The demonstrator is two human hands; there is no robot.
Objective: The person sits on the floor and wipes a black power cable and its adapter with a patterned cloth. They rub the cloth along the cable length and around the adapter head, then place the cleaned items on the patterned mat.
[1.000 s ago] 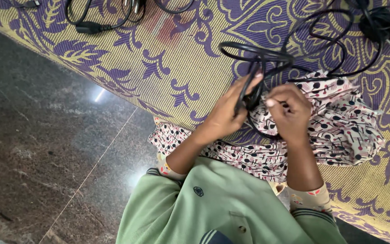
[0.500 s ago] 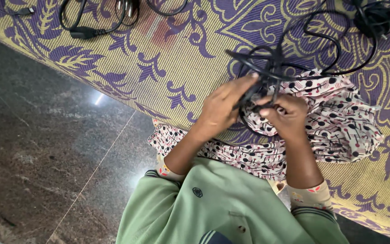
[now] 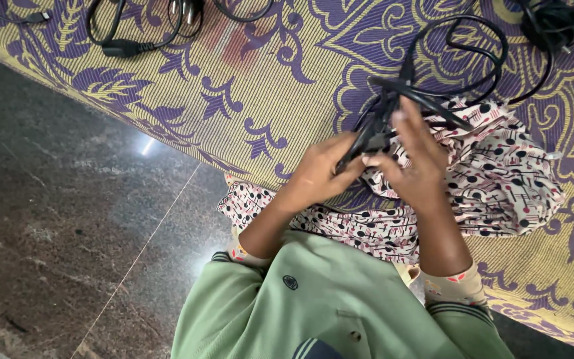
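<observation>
Both hands hold a black cable (image 3: 426, 93) bunched into loops over my lap. My left hand (image 3: 323, 174) pinches the lower end of the bundle from the left. My right hand (image 3: 412, 159) grips the same bundle from the right, fingers stretched up along the strands. The cable's loose loop arcs above the hands over the mat and trails off towards a black cable bundle (image 3: 553, 23) at the top right. Under the hands lies spotted cream cloth (image 3: 499, 186) with black and red dots.
A purple and yellow patterned mat (image 3: 267, 86) covers the floor ahead. More black cables with plugs (image 3: 124, 46) lie on it at the top left. Dark polished stone floor (image 3: 54, 219) lies to the left. My green top (image 3: 327, 299) fills the bottom.
The cable loops have swung upward and to the right. My right hand has opened its fingers along the bundle, and my left hand has slid lower on it.
</observation>
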